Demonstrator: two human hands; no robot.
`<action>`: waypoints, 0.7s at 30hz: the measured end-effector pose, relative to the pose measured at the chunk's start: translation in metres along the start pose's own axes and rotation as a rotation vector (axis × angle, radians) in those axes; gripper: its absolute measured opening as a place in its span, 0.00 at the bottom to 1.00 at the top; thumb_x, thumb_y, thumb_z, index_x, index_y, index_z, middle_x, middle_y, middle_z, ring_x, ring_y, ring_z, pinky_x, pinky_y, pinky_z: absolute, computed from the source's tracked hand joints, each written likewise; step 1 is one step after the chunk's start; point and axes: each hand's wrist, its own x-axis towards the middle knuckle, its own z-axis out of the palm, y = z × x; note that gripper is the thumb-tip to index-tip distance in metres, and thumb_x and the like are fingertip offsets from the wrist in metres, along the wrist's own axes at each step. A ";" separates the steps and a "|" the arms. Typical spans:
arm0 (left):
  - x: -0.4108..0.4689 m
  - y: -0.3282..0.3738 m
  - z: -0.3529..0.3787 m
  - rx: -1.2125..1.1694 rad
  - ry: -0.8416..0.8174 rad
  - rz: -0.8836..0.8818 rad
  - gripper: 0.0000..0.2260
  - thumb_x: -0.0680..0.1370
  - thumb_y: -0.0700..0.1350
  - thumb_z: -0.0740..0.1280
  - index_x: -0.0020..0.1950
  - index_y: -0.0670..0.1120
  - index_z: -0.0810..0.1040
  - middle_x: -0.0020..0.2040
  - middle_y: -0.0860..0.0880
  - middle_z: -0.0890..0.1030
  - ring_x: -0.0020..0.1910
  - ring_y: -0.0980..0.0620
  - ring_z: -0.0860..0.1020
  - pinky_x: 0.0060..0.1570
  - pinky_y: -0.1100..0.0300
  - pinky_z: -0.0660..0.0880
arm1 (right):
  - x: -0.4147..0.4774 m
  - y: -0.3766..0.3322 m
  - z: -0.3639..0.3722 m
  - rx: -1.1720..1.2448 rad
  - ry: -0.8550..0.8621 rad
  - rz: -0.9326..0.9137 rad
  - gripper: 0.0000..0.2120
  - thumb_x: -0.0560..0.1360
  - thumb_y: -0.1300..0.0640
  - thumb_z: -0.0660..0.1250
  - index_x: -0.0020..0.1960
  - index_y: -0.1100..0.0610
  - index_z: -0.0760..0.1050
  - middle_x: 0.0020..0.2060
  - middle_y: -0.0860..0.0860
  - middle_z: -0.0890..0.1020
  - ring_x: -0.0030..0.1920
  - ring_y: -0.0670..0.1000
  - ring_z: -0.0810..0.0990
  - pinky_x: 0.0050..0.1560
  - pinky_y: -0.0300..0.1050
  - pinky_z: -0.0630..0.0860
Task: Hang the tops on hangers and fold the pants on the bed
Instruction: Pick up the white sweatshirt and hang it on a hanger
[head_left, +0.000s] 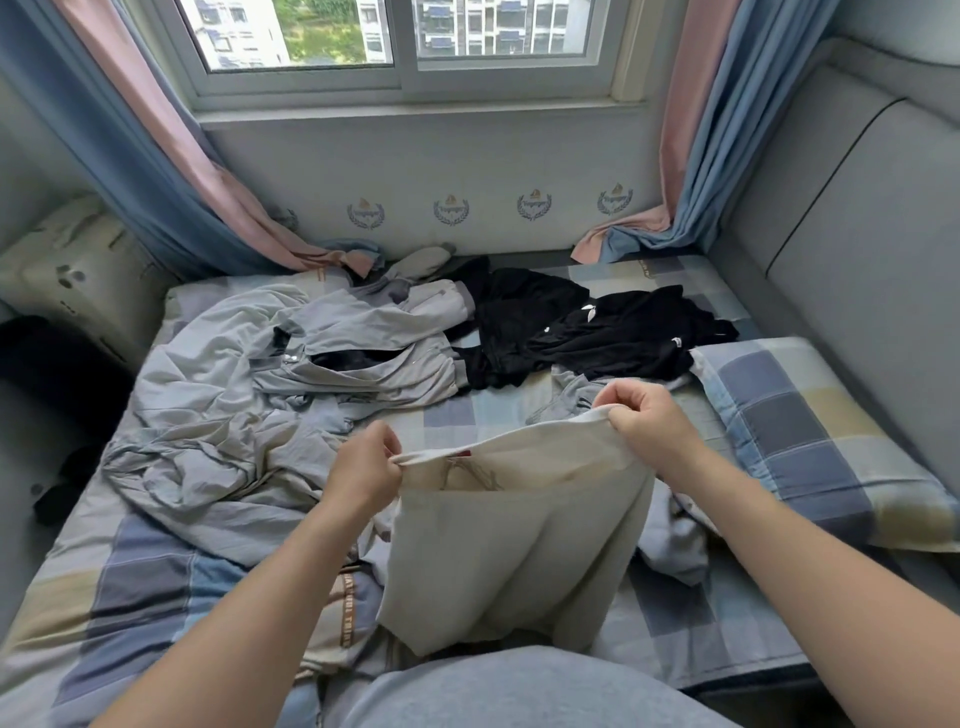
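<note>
Left hand (366, 465) and right hand (647, 423), held apart, each pinch the top edge of a cream garment (509, 540) hanging between them. Beyond them on the bed (156, 582) lie grey clothes (332, 353) and black clothes (582, 332).

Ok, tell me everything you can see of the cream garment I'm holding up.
The cream garment is plain, soft, matte cloth. The left hand and right hand each pinch its top edge, stretching it open between them, right side higher. A small red tag shows at that edge, with faint tan markings just inside. The rest hangs in loose vertical folds over the checked bedsheet. Whether it is a top or pants is unclear.
</note>
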 end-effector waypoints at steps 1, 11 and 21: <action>0.002 0.003 -0.003 -0.095 -0.061 -0.029 0.09 0.74 0.33 0.69 0.42 0.47 0.77 0.42 0.47 0.81 0.41 0.47 0.79 0.37 0.57 0.73 | 0.001 0.004 -0.002 -0.082 -0.020 -0.017 0.14 0.72 0.71 0.59 0.37 0.57 0.77 0.31 0.48 0.75 0.31 0.44 0.68 0.31 0.35 0.66; -0.022 0.058 -0.022 -0.799 -0.293 0.048 0.15 0.83 0.42 0.62 0.42 0.41 0.84 0.36 0.45 0.85 0.26 0.54 0.77 0.23 0.67 0.69 | -0.011 0.007 0.025 -0.455 -0.182 -0.171 0.14 0.75 0.56 0.72 0.35 0.47 0.70 0.30 0.45 0.73 0.33 0.42 0.70 0.35 0.35 0.65; -0.021 0.073 -0.029 -0.726 -0.193 0.081 0.23 0.79 0.53 0.69 0.47 0.30 0.78 0.40 0.43 0.73 0.39 0.45 0.69 0.42 0.51 0.64 | -0.028 -0.017 0.067 -0.447 -0.468 -0.073 0.17 0.73 0.56 0.65 0.61 0.47 0.69 0.43 0.47 0.80 0.46 0.51 0.78 0.48 0.47 0.75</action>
